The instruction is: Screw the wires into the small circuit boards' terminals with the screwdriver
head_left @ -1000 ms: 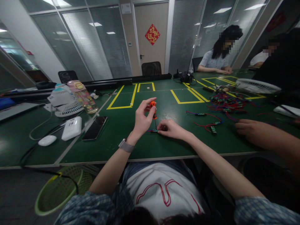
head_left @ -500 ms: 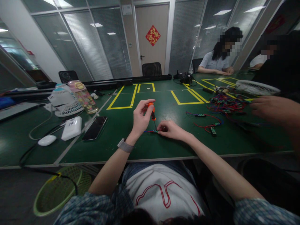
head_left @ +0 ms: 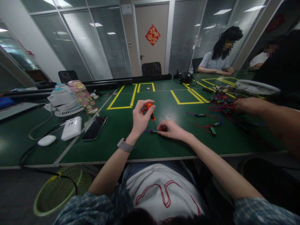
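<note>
My left hand is closed around the orange and black handle of a screwdriver. The screwdriver leans slightly, its thin shaft pointing down at a small green circuit board. Whether the tip touches the board is too small to tell. Red and blue wires run out from the board's left end. My right hand rests on the table and pinches the board's right end between its fingertips. To the right lie another circuit board with wires and a dark-cased one.
A co-worker's hand reaches into a heap of wired boards at right. At left are a phone, a white box-like device, a mouse, a bottle and white fans. A green basket stands below.
The co-worker's hand has moved left onto the heap of wired boards. My left hand and the screwdriver handle have shifted very slightly; my right hand stays in place.
</note>
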